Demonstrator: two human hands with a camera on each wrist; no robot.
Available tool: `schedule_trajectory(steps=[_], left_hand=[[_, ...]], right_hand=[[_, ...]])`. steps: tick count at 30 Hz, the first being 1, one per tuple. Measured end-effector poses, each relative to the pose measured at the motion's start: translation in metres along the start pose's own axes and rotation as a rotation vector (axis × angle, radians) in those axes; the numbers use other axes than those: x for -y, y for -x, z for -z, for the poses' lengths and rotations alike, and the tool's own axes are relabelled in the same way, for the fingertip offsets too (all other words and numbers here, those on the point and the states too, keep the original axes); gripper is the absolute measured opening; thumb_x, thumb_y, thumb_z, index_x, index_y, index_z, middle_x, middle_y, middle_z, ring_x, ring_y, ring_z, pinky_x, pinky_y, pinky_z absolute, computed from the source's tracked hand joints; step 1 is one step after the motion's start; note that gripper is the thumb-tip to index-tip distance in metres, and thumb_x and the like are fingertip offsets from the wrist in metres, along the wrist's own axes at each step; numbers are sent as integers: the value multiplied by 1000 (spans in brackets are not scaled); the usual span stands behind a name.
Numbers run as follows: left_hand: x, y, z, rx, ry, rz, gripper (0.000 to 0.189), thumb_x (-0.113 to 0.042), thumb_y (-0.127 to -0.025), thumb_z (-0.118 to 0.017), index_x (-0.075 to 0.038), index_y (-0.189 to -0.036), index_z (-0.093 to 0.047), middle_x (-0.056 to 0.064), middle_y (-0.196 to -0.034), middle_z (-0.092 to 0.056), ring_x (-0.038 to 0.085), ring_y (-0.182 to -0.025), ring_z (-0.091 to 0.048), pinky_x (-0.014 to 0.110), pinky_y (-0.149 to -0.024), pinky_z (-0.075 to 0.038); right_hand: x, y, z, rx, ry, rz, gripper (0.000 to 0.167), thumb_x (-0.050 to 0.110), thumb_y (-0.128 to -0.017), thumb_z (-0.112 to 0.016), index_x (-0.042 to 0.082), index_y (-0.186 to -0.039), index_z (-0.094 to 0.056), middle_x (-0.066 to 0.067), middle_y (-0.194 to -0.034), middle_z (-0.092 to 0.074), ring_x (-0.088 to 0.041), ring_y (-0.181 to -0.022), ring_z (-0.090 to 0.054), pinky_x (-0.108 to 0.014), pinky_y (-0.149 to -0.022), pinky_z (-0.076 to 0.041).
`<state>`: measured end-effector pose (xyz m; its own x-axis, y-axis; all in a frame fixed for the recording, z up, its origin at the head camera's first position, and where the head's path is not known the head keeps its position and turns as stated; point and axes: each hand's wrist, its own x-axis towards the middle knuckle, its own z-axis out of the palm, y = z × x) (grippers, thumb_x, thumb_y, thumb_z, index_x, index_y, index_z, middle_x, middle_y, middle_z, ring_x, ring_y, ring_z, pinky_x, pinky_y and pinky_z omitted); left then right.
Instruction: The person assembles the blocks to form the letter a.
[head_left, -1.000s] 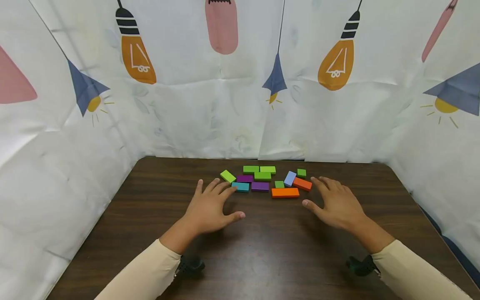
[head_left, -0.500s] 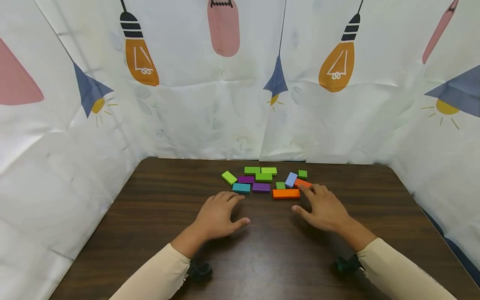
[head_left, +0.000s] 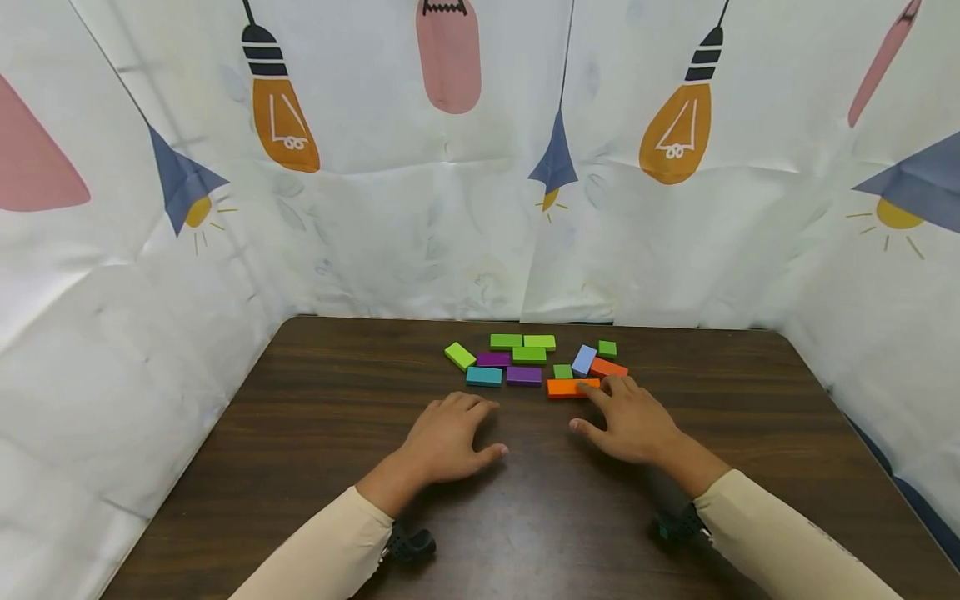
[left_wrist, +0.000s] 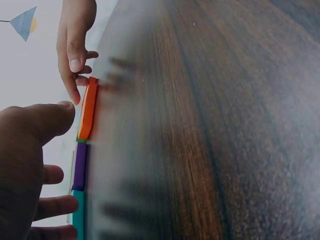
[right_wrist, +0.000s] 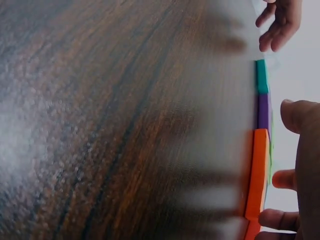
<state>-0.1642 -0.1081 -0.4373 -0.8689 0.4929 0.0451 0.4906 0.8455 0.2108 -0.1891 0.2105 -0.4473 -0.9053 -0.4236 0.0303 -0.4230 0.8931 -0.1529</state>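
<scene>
My left hand [head_left: 448, 440] hovers over the table in front of the teal block [head_left: 483, 377], fingers spread and holding nothing. To the right, my right hand [head_left: 632, 419] hangs above the table with its index fingertip overlapping the front orange block [head_left: 562, 389] in the head view. Its thumb points left, apart from the fingers. In the right wrist view the fingertips are right by the orange block [right_wrist: 257, 170]. A purple block [head_left: 524, 377] lies between the teal and orange ones. Behind the right fingers sits a red-orange block [head_left: 609, 367].
Several green blocks [head_left: 529, 355], a second purple block [head_left: 492, 359] and a light blue block [head_left: 584, 360] lie loosely grouped near the far edge of the dark wooden table [head_left: 337, 400]. A printed white curtain [head_left: 375, 250] stands around the table's back and sides.
Both hands have drawn back toward the person and closer together. The left has moved off the teal block; the right has shifted left, over the front orange block. The blocks stay put.
</scene>
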Motion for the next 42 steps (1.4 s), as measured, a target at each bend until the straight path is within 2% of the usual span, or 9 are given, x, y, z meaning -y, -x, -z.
schedule_trajectory(steps=[11,19,23,30,35,42], left_hand=[[-1,-5,-7,12,-13,-18,68,-64,-92,-62,-20,-145,-58,2,-142,-58,27,-134,-50,55,-107,-41],[-8,-9,-6,29,-18,-32,67,-63,-93,-61,-20,-144,-59,1,-142,-58,25,-132,-50,54,-107,-41],[-11,-11,-5,30,-15,-40,65,-62,-93,-63,-20,-143,-60,1,-141,-59,25,-132,-50,54,-106,-42],[-16,-15,-6,44,-19,-60,64,-61,-94,-62,-19,-143,-59,1,-142,-59,25,-132,-50,52,-106,-42],[-18,-19,-9,52,-23,-92,63,-59,-95,-62,-19,-142,-60,1,-142,-58,24,-133,-49,51,-108,-41],[-20,-25,-17,76,-16,-141,61,-59,-95,-61,-22,-143,-59,-1,-145,-55,23,-137,-45,51,-110,-39]], right_hand=[[2,-3,-1,23,-6,-15,77,70,-95,-52,17,-152,-52,-22,-144,-48,-43,-133,-46,-67,-105,-37],[2,-9,0,10,-7,-14,80,69,-92,-59,11,-147,-56,-23,-151,-45,-45,-138,-43,-68,-106,-35],[2,-13,-1,-20,-14,-5,72,63,-91,-66,11,-140,-60,-20,-146,-51,-42,-134,-48,-67,-106,-37],[0,-21,0,-82,-13,46,50,46,-91,-76,10,-124,-67,-13,-127,-65,-38,-124,-56,-62,-104,-41],[-3,-23,4,-73,-18,81,51,40,-90,-78,8,-128,-68,-14,-133,-64,-42,-130,-52,-64,-109,-35],[-6,-25,6,-37,-64,113,52,34,-92,-78,10,-137,-65,-16,-147,-55,-45,-134,-46,-65,-106,-34]])
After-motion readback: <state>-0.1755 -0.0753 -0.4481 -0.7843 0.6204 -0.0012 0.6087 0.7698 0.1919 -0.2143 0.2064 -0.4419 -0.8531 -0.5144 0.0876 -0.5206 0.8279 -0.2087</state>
